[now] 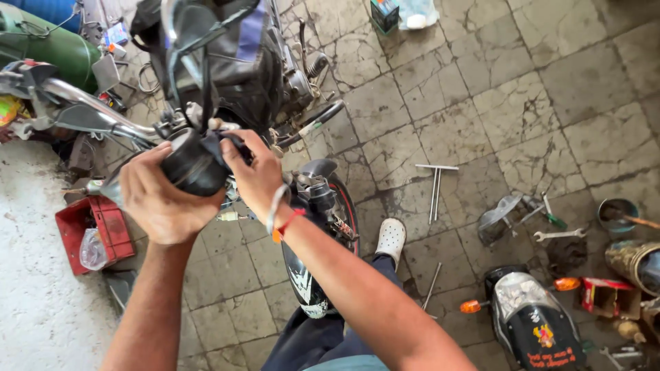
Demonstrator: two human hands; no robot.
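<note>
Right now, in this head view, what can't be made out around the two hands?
- Front of the black round housing: covered by the left hand and right hand.
- Right fingertips: tucked behind the housing.
- Handlebar: left end cut off by the frame edge.
- Red tray contents: too small.

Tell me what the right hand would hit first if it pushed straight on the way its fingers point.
The right hand points up-left at the black round housing it already touches; beyond that, probably the handlebar, though depth is unclear.
</note>
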